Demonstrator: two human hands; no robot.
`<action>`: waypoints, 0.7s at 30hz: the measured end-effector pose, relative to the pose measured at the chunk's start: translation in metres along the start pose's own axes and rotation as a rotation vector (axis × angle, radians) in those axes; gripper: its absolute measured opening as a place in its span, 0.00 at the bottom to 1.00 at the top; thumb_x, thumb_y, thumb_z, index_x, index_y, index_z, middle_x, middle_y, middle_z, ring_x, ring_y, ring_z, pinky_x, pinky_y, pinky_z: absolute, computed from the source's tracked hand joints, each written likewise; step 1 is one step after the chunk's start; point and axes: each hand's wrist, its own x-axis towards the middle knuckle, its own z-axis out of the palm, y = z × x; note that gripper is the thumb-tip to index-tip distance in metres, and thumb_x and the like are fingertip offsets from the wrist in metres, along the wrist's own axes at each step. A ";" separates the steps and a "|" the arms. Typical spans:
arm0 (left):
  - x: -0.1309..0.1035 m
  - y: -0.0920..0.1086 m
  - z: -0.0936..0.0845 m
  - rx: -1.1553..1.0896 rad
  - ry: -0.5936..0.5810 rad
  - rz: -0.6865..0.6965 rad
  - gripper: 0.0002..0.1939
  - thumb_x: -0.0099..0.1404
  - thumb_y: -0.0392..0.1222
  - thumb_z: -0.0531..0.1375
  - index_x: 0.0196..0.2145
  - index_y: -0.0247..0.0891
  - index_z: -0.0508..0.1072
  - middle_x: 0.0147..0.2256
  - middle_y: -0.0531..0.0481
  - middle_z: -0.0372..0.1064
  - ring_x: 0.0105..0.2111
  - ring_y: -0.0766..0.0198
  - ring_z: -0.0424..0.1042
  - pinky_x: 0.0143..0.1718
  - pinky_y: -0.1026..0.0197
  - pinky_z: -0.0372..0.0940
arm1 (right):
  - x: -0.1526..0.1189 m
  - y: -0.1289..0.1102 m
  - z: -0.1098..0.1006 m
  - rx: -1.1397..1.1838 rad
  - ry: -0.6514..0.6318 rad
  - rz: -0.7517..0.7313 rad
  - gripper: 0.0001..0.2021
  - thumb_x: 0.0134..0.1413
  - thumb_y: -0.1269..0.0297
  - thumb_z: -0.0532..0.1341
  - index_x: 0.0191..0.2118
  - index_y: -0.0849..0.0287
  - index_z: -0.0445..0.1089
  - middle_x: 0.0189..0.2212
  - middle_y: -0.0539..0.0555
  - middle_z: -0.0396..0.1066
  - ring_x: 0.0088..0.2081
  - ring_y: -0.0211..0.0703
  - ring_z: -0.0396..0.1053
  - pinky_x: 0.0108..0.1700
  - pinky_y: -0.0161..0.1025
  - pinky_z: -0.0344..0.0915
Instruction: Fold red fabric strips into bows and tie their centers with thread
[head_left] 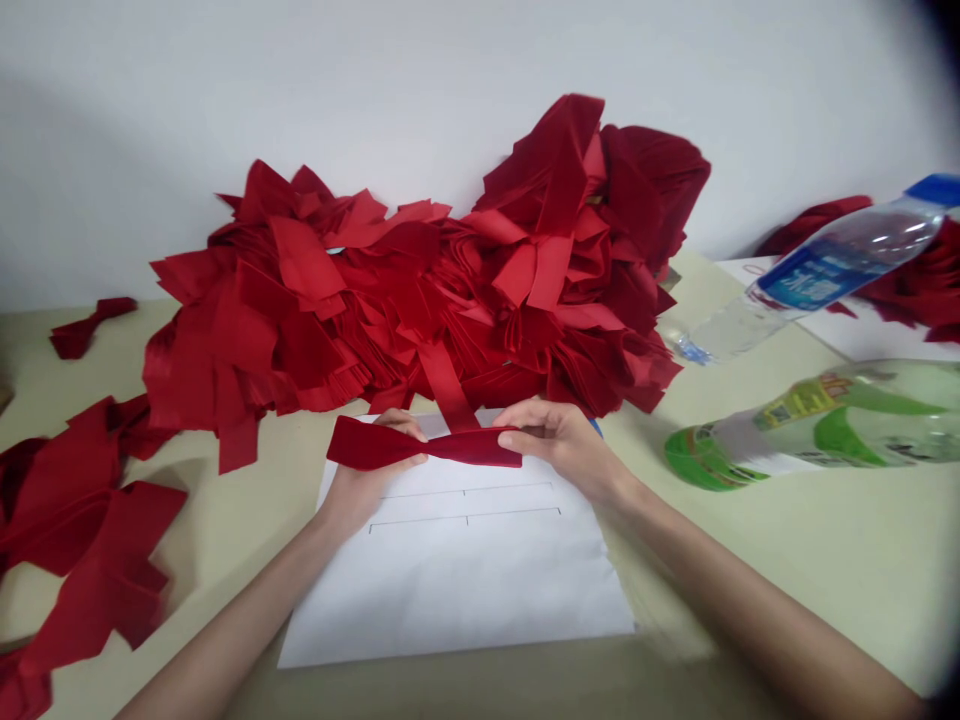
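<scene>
A red velvet bow [465,446], pinched narrow at its middle, is held over the top part of a white paper sheet [480,590]. My left hand [375,470] grips it at the narrow middle, with the thumb in front and the other fingers partly hidden behind. My right hand [559,445] pinches its right end between thumb and fingers. Below the bow, the sheet carries two thin ruled lines with short tick marks at their ends and middle.
A large heap of red fabric pieces [405,300] lies behind the paper, against the wall. Several red bows [90,540] lie at the left. On the right, a blue-capped clear bottle [817,270] and a green-and-clear bottle [825,425] lie tilted in view.
</scene>
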 end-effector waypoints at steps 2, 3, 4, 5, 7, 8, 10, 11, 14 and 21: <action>0.000 -0.002 -0.001 -0.011 0.017 0.000 0.07 0.48 0.30 0.65 0.25 0.40 0.74 0.34 0.54 0.61 0.41 0.63 0.60 0.46 0.63 0.53 | -0.002 0.001 -0.002 0.043 -0.001 0.020 0.09 0.48 0.61 0.64 0.35 0.59 0.74 0.31 0.51 0.72 0.29 0.35 0.70 0.34 0.36 0.68; 0.000 -0.002 -0.001 -0.027 0.023 -0.006 0.07 0.48 0.32 0.65 0.26 0.40 0.74 0.34 0.54 0.61 0.41 0.63 0.60 0.47 0.62 0.53 | -0.003 0.001 -0.004 0.073 -0.003 0.027 0.10 0.49 0.60 0.64 0.36 0.60 0.73 0.31 0.51 0.71 0.29 0.35 0.70 0.34 0.37 0.69; 0.000 -0.002 0.000 -0.047 0.025 -0.014 0.06 0.49 0.33 0.65 0.26 0.41 0.74 0.34 0.54 0.61 0.41 0.63 0.60 0.46 0.62 0.54 | -0.004 0.001 -0.005 0.101 -0.005 0.030 0.10 0.50 0.59 0.63 0.36 0.60 0.73 0.31 0.51 0.71 0.29 0.35 0.71 0.35 0.38 0.70; -0.001 -0.001 0.000 -0.069 0.024 -0.023 0.05 0.49 0.34 0.65 0.26 0.41 0.73 0.34 0.54 0.60 0.41 0.63 0.61 0.46 0.61 0.55 | -0.004 0.001 -0.007 0.124 -0.007 0.027 0.11 0.50 0.58 0.63 0.36 0.60 0.73 0.31 0.52 0.72 0.29 0.36 0.71 0.36 0.39 0.70; -0.002 0.000 0.002 -0.104 0.015 -0.042 0.06 0.49 0.36 0.65 0.27 0.40 0.73 0.34 0.54 0.60 0.41 0.63 0.61 0.46 0.61 0.56 | -0.005 -0.001 -0.011 0.140 -0.008 0.008 0.11 0.51 0.58 0.63 0.36 0.61 0.73 0.32 0.53 0.72 0.30 0.37 0.72 0.37 0.39 0.70; -0.003 0.001 0.003 -0.114 0.009 -0.049 0.06 0.48 0.36 0.66 0.26 0.40 0.73 0.34 0.54 0.60 0.40 0.63 0.60 0.45 0.61 0.56 | -0.006 -0.003 -0.014 0.136 -0.006 -0.004 0.11 0.51 0.58 0.63 0.36 0.61 0.72 0.32 0.53 0.73 0.30 0.37 0.72 0.37 0.38 0.70; -0.004 0.002 0.004 -0.122 -0.008 -0.066 0.07 0.47 0.35 0.67 0.25 0.39 0.72 0.32 0.53 0.60 0.39 0.63 0.60 0.44 0.62 0.56 | -0.008 -0.007 -0.020 0.123 0.012 -0.035 0.10 0.52 0.59 0.62 0.36 0.61 0.72 0.31 0.53 0.73 0.31 0.36 0.72 0.37 0.37 0.70; -0.005 0.002 0.005 -0.124 -0.020 -0.076 0.07 0.47 0.35 0.67 0.25 0.38 0.72 0.31 0.53 0.60 0.38 0.63 0.60 0.42 0.62 0.56 | -0.010 -0.010 -0.025 0.118 0.033 -0.057 0.10 0.53 0.60 0.62 0.37 0.61 0.72 0.31 0.53 0.74 0.31 0.36 0.71 0.37 0.37 0.69; -0.006 0.003 0.006 -0.128 -0.067 -0.104 0.07 0.48 0.36 0.67 0.25 0.38 0.72 0.30 0.53 0.60 0.35 0.64 0.59 0.39 0.63 0.56 | -0.019 -0.021 -0.042 0.107 0.131 -0.150 0.08 0.55 0.62 0.61 0.38 0.60 0.72 0.31 0.53 0.74 0.32 0.36 0.71 0.37 0.35 0.69; -0.010 -0.001 0.005 -0.114 -0.164 -0.165 0.03 0.52 0.35 0.64 0.26 0.39 0.72 0.30 0.53 0.59 0.31 0.66 0.56 0.33 0.63 0.53 | -0.057 -0.045 -0.072 -0.087 0.479 -0.309 0.05 0.53 0.64 0.62 0.36 0.53 0.74 0.31 0.51 0.72 0.31 0.38 0.70 0.36 0.37 0.68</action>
